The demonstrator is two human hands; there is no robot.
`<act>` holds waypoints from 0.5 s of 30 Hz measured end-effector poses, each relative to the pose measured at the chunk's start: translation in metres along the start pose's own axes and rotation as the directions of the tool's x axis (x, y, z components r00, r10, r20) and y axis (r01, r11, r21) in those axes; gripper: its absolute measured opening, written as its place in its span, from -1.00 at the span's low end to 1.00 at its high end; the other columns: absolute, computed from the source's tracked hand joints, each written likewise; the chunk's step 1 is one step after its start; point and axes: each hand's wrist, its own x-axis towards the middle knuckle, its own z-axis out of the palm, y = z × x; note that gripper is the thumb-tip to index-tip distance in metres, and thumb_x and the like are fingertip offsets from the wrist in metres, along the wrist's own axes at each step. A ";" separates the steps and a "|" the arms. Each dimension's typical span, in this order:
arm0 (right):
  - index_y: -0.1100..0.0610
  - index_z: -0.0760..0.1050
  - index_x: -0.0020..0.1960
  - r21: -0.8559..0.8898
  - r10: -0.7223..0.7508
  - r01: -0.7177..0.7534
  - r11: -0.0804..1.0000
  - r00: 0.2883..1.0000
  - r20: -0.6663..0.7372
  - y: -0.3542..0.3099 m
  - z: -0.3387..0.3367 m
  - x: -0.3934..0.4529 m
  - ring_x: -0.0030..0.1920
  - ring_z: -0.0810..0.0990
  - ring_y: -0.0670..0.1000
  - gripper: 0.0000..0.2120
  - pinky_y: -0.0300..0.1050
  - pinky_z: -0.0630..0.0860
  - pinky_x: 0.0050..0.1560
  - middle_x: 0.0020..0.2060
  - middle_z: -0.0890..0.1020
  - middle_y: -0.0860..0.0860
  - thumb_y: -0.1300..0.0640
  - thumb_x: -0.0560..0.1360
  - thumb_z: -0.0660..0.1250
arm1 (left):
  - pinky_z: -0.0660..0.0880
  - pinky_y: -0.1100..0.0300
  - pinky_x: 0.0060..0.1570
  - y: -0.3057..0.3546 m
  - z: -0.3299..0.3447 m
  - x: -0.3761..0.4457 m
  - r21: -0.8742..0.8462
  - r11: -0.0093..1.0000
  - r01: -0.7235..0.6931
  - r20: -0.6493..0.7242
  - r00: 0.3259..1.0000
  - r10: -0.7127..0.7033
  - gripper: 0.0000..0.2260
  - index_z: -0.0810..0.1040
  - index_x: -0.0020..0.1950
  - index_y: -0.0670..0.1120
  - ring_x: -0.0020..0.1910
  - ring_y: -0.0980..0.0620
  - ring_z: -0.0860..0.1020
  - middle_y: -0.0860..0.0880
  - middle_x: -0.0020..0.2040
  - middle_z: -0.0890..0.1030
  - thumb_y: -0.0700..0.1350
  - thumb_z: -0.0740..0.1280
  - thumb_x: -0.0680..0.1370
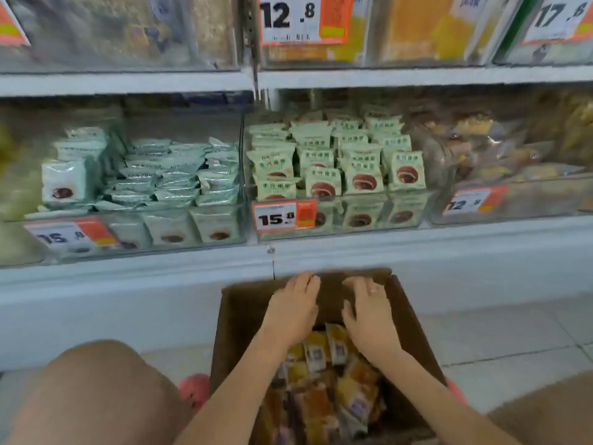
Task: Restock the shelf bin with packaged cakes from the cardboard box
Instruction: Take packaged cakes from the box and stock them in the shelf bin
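Head view shows you crouched before a white shelf unit (417,252) that fills the upper frame, its front ledge running left to right just beyond your hands. On it sit clear bins side by side: the left bin (134,232) holds silvery-green packets, some lying flat in stacks and others upright; the middle bin (337,216) holds pale green cake packets (362,175) standing upright in rows, faces toward you; the right bin (513,200) holds brownish clear-wrapped goods, too blurred to name. Orange-and-white price tags (284,216) hang on the bin fronts. Below the ledge, the cardboard box (237,316) stands open on the tiled floor (497,342), its long axis running away from you toward the shelf, its far end just beside the shelf base. Inside, yellow and orange packaged cakes (324,374) lie jumbled, mostly lengthwise along the box, heaped at the near end, with the far end dark and seemingly bare. Your left hand (293,308) and right hand (369,316) reach over the far half of the box, palms down, fingers loosely spread and grasping nothing, apart from each other with a packet tip showing between the wrists. Your bare knee (96,390) fills the lower left, and a pink shoe (195,388) sits against the box's left wall. Open floor lies to the right of the box; the box walls hem your forearms on both sides.
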 end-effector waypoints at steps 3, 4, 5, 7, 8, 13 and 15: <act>0.03 0.21 0.40 -0.102 0.180 -0.152 0.983 0.900 0.397 0.034 0.052 -0.021 0.29 0.35 0.10 -0.57 0.02 0.41 0.22 0.28 0.40 0.06 0.13 0.56 0.20 | 0.49 0.00 0.08 -0.018 0.063 -0.032 -0.068 0.970 0.232 0.269 0.941 -0.207 -0.59 0.22 0.41 -0.08 0.25 -0.10 0.39 -0.08 0.35 0.32 -0.12 0.21 0.58; 0.05 0.16 0.44 -0.131 0.242 -0.203 0.970 0.828 0.506 0.043 0.069 -0.025 0.29 0.37 0.13 -0.54 0.04 0.43 0.21 0.30 0.38 0.09 0.13 0.57 0.18 | 0.48 0.00 0.10 -0.026 0.083 -0.041 -0.078 0.949 0.306 0.343 0.902 -0.262 -0.57 0.22 0.43 -0.07 0.25 -0.11 0.40 -0.09 0.35 0.32 -0.10 0.23 0.58; 0.07 0.11 0.47 -0.164 0.279 -0.227 0.960 0.744 0.607 0.049 0.084 -0.029 0.24 0.42 0.14 -0.51 0.02 0.47 0.14 0.29 0.39 0.12 0.13 0.58 0.16 | 0.46 0.01 0.11 -0.035 0.102 -0.051 -0.078 0.924 0.374 0.418 0.854 -0.310 -0.57 0.23 0.43 -0.07 0.26 -0.12 0.41 -0.10 0.35 0.33 -0.09 0.24 0.58; 0.12 0.08 0.49 -0.216 0.287 -0.192 0.957 0.553 0.782 0.057 0.111 -0.035 -0.01 0.51 0.08 -0.50 -0.09 0.47 -0.14 0.19 0.44 0.14 0.17 0.59 0.14 | 0.47 0.04 0.14 -0.052 0.138 -0.066 -0.089 0.860 0.503 0.550 0.744 -0.378 -0.62 0.32 0.38 -0.08 0.23 -0.14 0.45 -0.13 0.31 0.39 -0.10 0.25 0.57; 0.12 0.11 0.48 -0.233 0.292 -0.182 0.955 0.450 0.844 0.058 0.123 -0.036 -0.12 0.49 0.04 -0.50 -0.14 0.43 -0.23 0.11 0.46 0.11 0.18 0.59 0.16 | 0.47 0.03 0.16 -0.059 0.153 -0.073 -0.114 0.816 0.567 0.599 0.694 -0.399 -0.63 0.36 0.37 -0.07 0.21 -0.13 0.47 -0.13 0.29 0.43 -0.11 0.25 0.56; 0.15 0.24 0.41 -0.304 0.359 -0.219 0.927 0.289 0.887 0.063 0.167 -0.037 0.18 0.50 0.11 -0.50 -0.07 0.50 0.12 0.24 0.47 0.13 0.18 0.52 0.31 | 0.45 0.18 -0.01 -0.079 0.204 -0.094 -0.186 0.630 0.754 0.778 0.504 -0.374 -0.53 0.26 0.48 0.08 0.11 -0.02 0.52 -0.09 0.27 0.48 -0.16 0.18 0.58; 0.20 0.11 0.47 -0.308 0.422 -0.332 0.891 0.361 0.832 0.067 0.179 -0.034 0.19 0.51 0.12 -0.42 -0.07 0.51 0.09 0.25 0.47 0.15 0.20 0.53 0.29 | 0.48 0.17 -0.01 -0.081 0.217 -0.098 -0.182 0.602 0.778 0.797 0.475 -0.372 -0.60 0.35 0.41 0.07 0.02 0.04 0.55 -0.03 0.16 0.55 -0.12 0.19 0.57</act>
